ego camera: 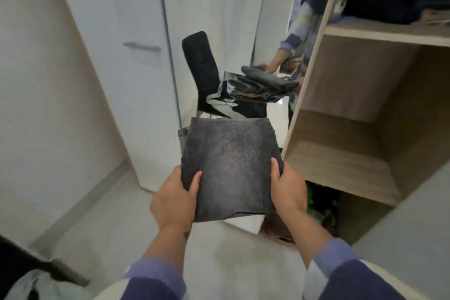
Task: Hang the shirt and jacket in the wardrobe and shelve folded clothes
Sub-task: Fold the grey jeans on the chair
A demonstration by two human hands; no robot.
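Note:
A folded dark grey garment (229, 165) is held flat in front of me, at mid-frame. My left hand (174, 198) grips its near left corner, thumb on top. My right hand (288, 189) grips its near right edge, thumb on top as well. The open wooden wardrobe (316, 56) stands just to the right, with a bare middle shelf (341, 168) level with the garment. The shelf above holds dark folded clothes (384, 0).
A mirror (272, 31) behind the garment reflects a black chair (202, 68) with pale clothing on its seat, and my own arms. White cupboard doors (109, 56) fill the left. A dark bundle lies in the wardrobe's bottom compartment (321, 207). A pale green cloth (41, 287) lies at bottom left.

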